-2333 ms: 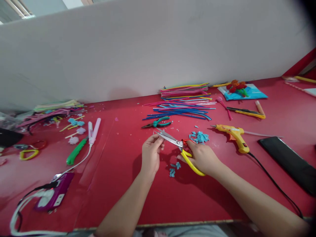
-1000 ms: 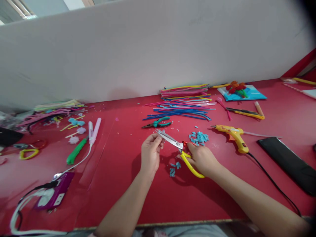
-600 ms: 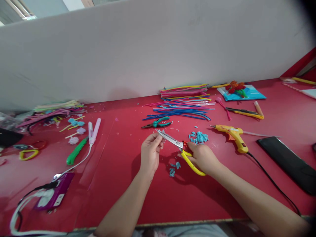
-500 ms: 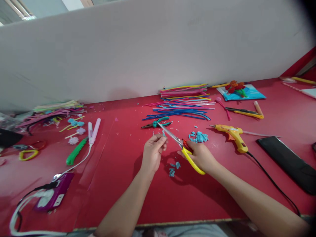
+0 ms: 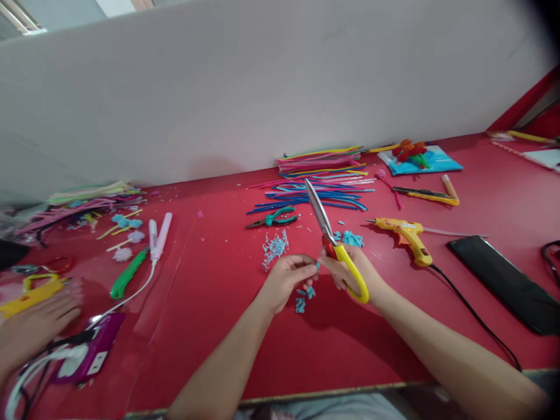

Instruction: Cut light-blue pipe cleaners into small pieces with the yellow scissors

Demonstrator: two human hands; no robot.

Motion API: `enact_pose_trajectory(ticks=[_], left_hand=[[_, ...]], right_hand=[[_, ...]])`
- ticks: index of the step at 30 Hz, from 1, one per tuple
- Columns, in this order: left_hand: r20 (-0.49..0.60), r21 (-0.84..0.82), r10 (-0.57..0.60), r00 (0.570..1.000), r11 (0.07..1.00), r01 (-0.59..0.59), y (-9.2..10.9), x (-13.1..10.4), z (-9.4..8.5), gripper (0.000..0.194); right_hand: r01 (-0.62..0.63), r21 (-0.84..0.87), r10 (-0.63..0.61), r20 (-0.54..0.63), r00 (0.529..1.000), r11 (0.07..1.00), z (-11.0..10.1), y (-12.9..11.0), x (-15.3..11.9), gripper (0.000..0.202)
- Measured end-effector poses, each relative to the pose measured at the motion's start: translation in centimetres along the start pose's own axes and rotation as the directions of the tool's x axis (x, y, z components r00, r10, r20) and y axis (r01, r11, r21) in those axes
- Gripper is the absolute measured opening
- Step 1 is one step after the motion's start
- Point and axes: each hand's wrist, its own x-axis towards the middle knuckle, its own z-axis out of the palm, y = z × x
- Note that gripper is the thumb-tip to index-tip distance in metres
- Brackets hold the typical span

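Note:
My left hand (image 5: 289, 279) is closed in a pinch on a small blue piece (image 5: 318, 265), which pokes out at the fingertips. In my right hand (image 5: 361, 269) are scissors (image 5: 322, 213) with yellow and red handles, their blades together and pointing up and away. Its fingertips are close beside those of my left hand; I cannot tell whether they touch. Below my left fingers, a few blue cut pieces (image 5: 300, 305) lie on the red table. A heap of blue pieces (image 5: 352, 239) sits behind my right hand, and fine blue clippings (image 5: 275, 248) are scattered beyond my left.
Teal-handled pliers (image 5: 271, 219) lie ahead, before bundles of coloured stems (image 5: 324, 166). Right are a yellow glue gun (image 5: 409, 236) and a black phone (image 5: 503, 283). Left are a green-handled tool (image 5: 129, 274), a purple power strip (image 5: 102, 344) and another person's hand (image 5: 41, 321) by a yellow tool.
The scissors have swung upright in my right hand. My left hand has moved right and nearer, uncovering the fine clippings. Another person's hand with a yellow tool has come in at left.

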Motion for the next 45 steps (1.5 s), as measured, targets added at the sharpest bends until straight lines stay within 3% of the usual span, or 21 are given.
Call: enact_pose_trajectory(ticks=[7, 10, 12, 14, 18, 22, 26, 30, 45], left_hand=[[-0.038, 0.171, 0.036, 0.999, 0.985, -0.029, -0.1, 0.2, 0.0, 0.016], [-0.046, 0.203, 0.068, 0.997, 0.978, -0.057, -0.1, 0.3, -0.2, 0.014], [-0.113, 0.167, 0.126, 0.986, 0.98, -0.106, -0.2, 0.4, -0.5, 0.013], [-0.228, 0.08, 0.176, 0.958, 0.984, -0.162, -0.2, 0.6, -0.9, 0.012], [-0.392, -0.104, 0.202, 0.897, 0.96, -0.262, -0.1, 0.8, -1.8, 0.014], [-0.455, -0.164, 0.23, 0.86, 0.928, -0.336, 0.2, 0.8, -2.2, 0.012], [-0.472, -0.155, 0.284, 0.835, 0.905, -0.396, 0.5, 0.7, -2.2, 0.008], [-0.484, -0.157, 0.305, 0.82, 0.892, -0.425, 0.5, 0.7, -2.2, 0.004], [-0.479, -0.109, 0.362, 0.8, 0.88, -0.463, 0.5, 0.6, -2.2, 0.005]], right_hand=[[0.027, -0.215, -0.033, -0.026, 0.999, 0.976, 0.1, 0.0, 0.1, 0.013], [0.072, -0.355, -0.093, -0.043, 0.995, 0.932, -0.2, 0.1, 0.3, 0.017], [0.118, -0.452, -0.151, -0.039, 0.988, 0.884, -0.6, 0.2, 0.3, 0.021], [0.143, -0.587, -0.192, -0.021, 0.981, 0.797, -1.0, 0.3, 0.3, 0.026], [0.098, -0.845, -0.161, 0.014, 0.987, 0.525, -1.1, 0.4, 0.1, 0.032], [0.087, -0.934, -0.142, 0.039, 0.989, 0.347, -0.6, 0.6, -0.1, 0.038], [0.101, -0.961, -0.149, 0.064, 0.987, 0.258, -0.4, 1.0, -0.1, 0.041], [0.115, -0.969, -0.153, 0.082, 0.985, 0.221, -0.4, 1.1, -0.2, 0.043], [0.128, -0.966, -0.155, 0.094, 0.983, 0.223, -0.3, 1.0, -0.3, 0.044]])
